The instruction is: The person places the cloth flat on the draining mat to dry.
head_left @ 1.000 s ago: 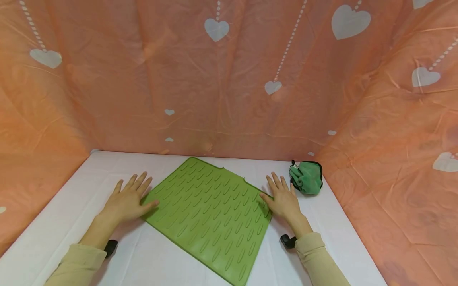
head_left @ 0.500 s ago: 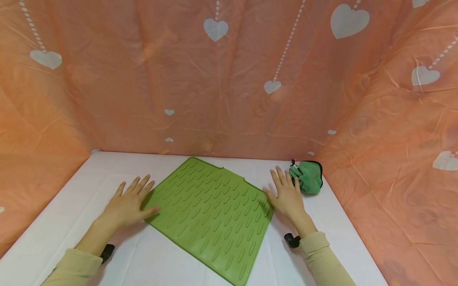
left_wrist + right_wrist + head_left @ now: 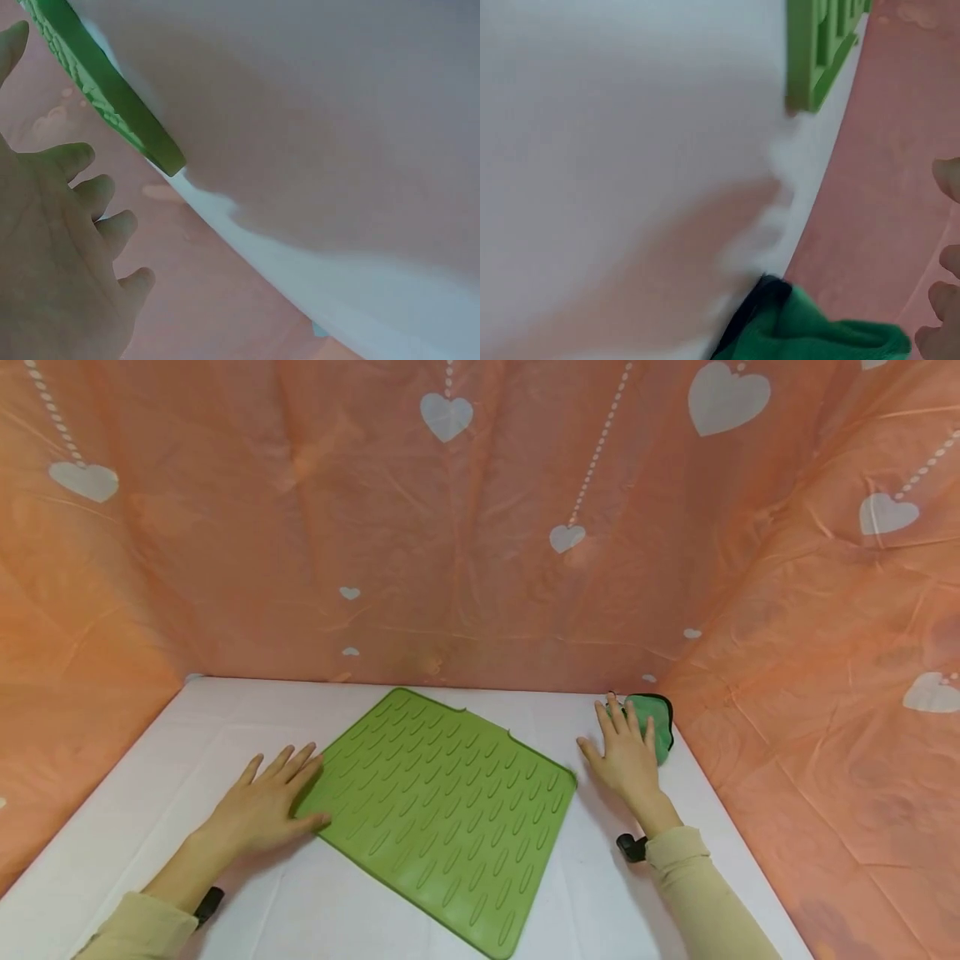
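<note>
A green mat [image 3: 442, 810] with rows of raised oval ridges lies at an angle on the white table. At its left corner, my left hand [image 3: 258, 806] hovers with spread fingers, the thumb overlapping the mat's edge in the head view. The left wrist view shows that hand [image 3: 60, 240] apart from the mat's edge [image 3: 120, 97]. To the mat's right, my right hand [image 3: 630, 760] is spread over the white table, its fingers overlapping a green cloth bundle [image 3: 660, 714] with black edging. In the right wrist view the fingertips stay above the cloth [image 3: 810, 334], holding nothing.
The white table [image 3: 255, 910] is bounded at the back and sides by an orange curtain [image 3: 450, 568] printed with pale hearts. A small black device [image 3: 632, 847] sits on the right wrist, another [image 3: 209, 906] on the left wrist.
My right hand has moved right and away from me, off the mat's right corner to over the green cloth. My left hand has dropped slightly toward me. The mat stays put.
</note>
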The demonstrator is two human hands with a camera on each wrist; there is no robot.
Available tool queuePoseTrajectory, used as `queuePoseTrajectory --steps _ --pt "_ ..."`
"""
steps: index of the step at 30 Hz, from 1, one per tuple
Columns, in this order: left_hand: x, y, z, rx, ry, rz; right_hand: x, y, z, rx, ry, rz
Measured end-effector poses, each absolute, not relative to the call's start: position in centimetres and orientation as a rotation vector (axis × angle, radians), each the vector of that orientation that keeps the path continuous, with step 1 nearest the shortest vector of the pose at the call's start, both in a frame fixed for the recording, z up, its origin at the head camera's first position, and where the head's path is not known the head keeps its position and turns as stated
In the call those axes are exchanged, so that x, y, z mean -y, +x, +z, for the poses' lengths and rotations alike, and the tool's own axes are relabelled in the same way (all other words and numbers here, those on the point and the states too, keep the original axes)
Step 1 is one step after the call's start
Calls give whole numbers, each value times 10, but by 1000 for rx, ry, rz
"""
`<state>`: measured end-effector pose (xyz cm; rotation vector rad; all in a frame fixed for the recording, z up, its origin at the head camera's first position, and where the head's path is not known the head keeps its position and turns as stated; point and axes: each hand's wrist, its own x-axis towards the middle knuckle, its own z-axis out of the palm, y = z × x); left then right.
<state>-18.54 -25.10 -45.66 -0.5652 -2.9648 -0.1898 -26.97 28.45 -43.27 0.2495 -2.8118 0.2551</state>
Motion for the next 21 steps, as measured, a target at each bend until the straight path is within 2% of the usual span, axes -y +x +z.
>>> queuePoseTrajectory --steps 21 --pt "255 -180 -461 3012 -610 -212 -324 -309 -429 2932 243 137"
